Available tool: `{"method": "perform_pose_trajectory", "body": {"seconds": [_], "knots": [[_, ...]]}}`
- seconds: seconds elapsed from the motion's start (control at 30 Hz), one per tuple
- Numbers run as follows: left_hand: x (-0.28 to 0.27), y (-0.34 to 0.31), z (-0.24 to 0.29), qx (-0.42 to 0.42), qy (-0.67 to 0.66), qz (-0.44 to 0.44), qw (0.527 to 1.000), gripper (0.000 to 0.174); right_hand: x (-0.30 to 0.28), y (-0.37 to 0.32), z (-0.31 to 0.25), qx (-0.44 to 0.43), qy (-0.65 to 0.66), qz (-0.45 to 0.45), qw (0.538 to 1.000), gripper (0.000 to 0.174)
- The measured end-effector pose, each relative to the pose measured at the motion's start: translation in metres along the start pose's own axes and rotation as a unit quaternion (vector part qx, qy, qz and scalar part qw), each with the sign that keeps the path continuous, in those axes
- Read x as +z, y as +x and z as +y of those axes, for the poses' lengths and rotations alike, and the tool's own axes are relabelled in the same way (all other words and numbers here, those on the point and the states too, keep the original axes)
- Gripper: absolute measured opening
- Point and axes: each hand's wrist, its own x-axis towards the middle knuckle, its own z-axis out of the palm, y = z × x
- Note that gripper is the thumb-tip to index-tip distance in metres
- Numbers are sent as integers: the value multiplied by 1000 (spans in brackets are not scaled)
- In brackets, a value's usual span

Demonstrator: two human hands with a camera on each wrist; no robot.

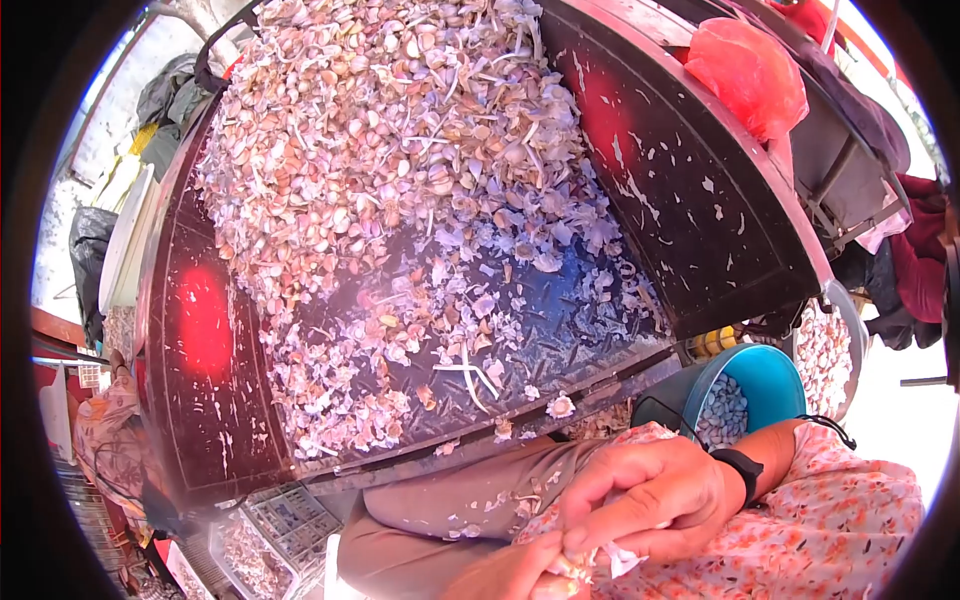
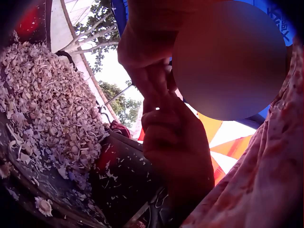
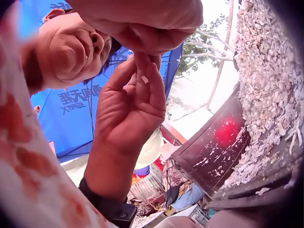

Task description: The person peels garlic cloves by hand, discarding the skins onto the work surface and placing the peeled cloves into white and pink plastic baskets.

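Note:
My two hands meet over my lap, low in the head view. The left hand [image 1: 515, 572] pinches a small piece of garlic [image 1: 570, 568] between thumb and fingers. From above, my right hand [image 1: 650, 495] grips the same piece with curled fingertips, and a white flap of papery skin [image 1: 622, 559] sticks out beneath it. Fingers hide most of the garlic. In the right wrist view a pale bit [image 3: 145, 79] shows at the left hand's fingers [image 3: 141, 88]. Beyond the hands, a big heap of garlic cloves [image 1: 370, 130] and loose skins covers the dark tray [image 1: 700, 230].
The tray's front edge [image 1: 590, 385] runs just beyond my knees. A teal bucket [image 1: 775, 385] holding peeled cloves [image 1: 722, 410] stands at my right. A red plastic bag [image 1: 745, 75] sits at the far right, and a crate [image 1: 290, 520] is low on the left.

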Motion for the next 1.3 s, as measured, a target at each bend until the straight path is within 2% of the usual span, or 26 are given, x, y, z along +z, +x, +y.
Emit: {"method": "perform_pose_trajectory", "body": {"seconds": [0.03, 0.13, 0.17, 0.2, 0.27, 0.33, 0.4, 0.47, 0.53, 0.57, 0.6, 0.63, 0.67, 0.7, 0.73, 0.77, 0.8, 0.83, 0.87, 0.93, 1.0, 1.07, 1.13, 1.2, 1.27, 1.3], "knots": [[7, -11, -18, 6, -78, 35, 996, 30, -1, -5, 1, 31, -2, 1, 1000, 20], [16, -12, -33, -45, -61, 42, 996, 32, -5, -17, 3, 88, -14, 6, 996, 23], [14, -14, -29, -104, -46, 5, 993, 33, -6, -20, 2, 106, -2, 22, 994, 23], [18, -13, -34, -102, -51, -3, 994, 33, -6, -24, 1, 124, 9, 40, 991, 23], [33, -8, -51, -4, -34, 41, 999, 33, -10, -39, 0, 127, 10, 74, 989, 22], [50, -4, -51, 4, -53, -1, 999, 34, -22, -57, -13, 165, -24, 90, 982, 21], [81, 8, -46, 75, -142, -88, 983, 32, -32, -82, -26, 133, -115, 151, 973, 16], [125, 15, -37, 72, -152, -141, 976, 31, -37, -114, -49, 193, -77, 280, 937, 17], [183, 16, -47, 104, -164, -230, 954, 30, -45, -160, -60, 269, -122, 418, 859, 14], [210, 18, -52, 91, -60, -320, 941, 28, -52, -193, -64, 373, -117, 449, 804, 14], [229, 14, -62, 69, 49, -405, 911, 26, -59, -226, -51, 406, -160, 441, 785, 12], [241, 2, -81, 60, 55, -402, 912, 26, -67, -268, -32, 420, -287, 349, 787, 15], [250, -11, -102, 104, 127, -456, 875, 26, -70, -322, -11, 504, -258, 317, 761, 20], [252, -14, -114, 145, 197, -503, 829, 26, -69, -343, -6, 511, -345, 242, 749, 21], [241, -7, -114, 133, 204, -492, 836, 26, -70, -343, 0, 508, -428, 163, 730, 23], [226, -4, -117, 106, 191, -512, 831, 24, -73, -340, 10, 505, -421, 148, 739, 23], [208, -2, -116, 81, 176, -535, 822, 23, -70, -324, 16, 472, -406, 191, 759, 21], [191, 4, -113, 40, 165, -502, 848, 22, -65, -305, 19, 437, -393, 240, 773, 19], [175, 9, -111, 42, 170, -496, 851, 22, -65, -278, 19, 430, -394, 238, 777, 19], [143, 12, -111, 12, 179, -363, 914, 25, -61, -211, 15, 352, -405, 174, 826, 17], [108, 11, -113, -12, 156, -322, 934, 28, -56, -156, 19, 307, -420, 138, 843, 15], [74, -3, -126, -43, 133, -285, 948, 31, -47, -110, 32, 229, -391, 92, 887, 14], [45, -24, -147, -22, 102, -171, 980, 34, -32, -60, 51, 164, -374, 66, 910, 13], [11, -43, -147, -168, 45, -157, 972, 34, -19, -13, 73, 119, -332, 36, 935, 14], [-17, -62, -150, -221, 39, -113, 968, 32, -14, 35, 100, 46, -371, 14, 927, 17], [-25, -75, -155, -218, 37, -112, 969, 32, -17, 58, 116, 64, -390, 9, 918, 17]]}}
